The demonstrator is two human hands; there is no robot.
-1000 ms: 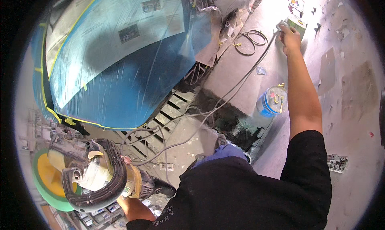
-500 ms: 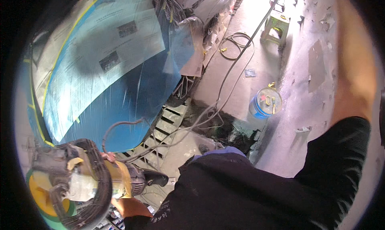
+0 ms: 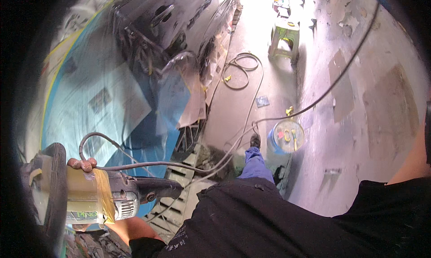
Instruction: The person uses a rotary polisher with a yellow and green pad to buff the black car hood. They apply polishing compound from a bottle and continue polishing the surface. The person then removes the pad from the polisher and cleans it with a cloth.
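Observation:
My left hand (image 3: 82,164) grips a handheld electric polisher (image 3: 96,196) at the lower left; only the fingertips show over its tape-wrapped yellow body. The polisher's dark round pad (image 3: 53,190) faces left and its black rear handle (image 3: 157,189) points right. Its grey cord (image 3: 251,127) loops off the tool, crosses the floor and climbs to the upper right. My right arm (image 3: 411,161) reaches past the right edge, so the right hand is out of view. My blue trouser leg and shoe (image 3: 255,161) stand on the floor below.
A car masked with blue film and paper (image 3: 103,100) fills the left. A metal floor grate (image 3: 182,195) lies beside it. A blue bucket with small tools on its lid (image 3: 286,139), a coiled hose (image 3: 240,69), a green stool (image 3: 285,35) and a patchy wall (image 3: 381,82) are on the right.
My right arm, earlier stretched toward the far wall, has swung out past the right edge. The polisher has turned so its pad faces left, and the view has shifted along the car.

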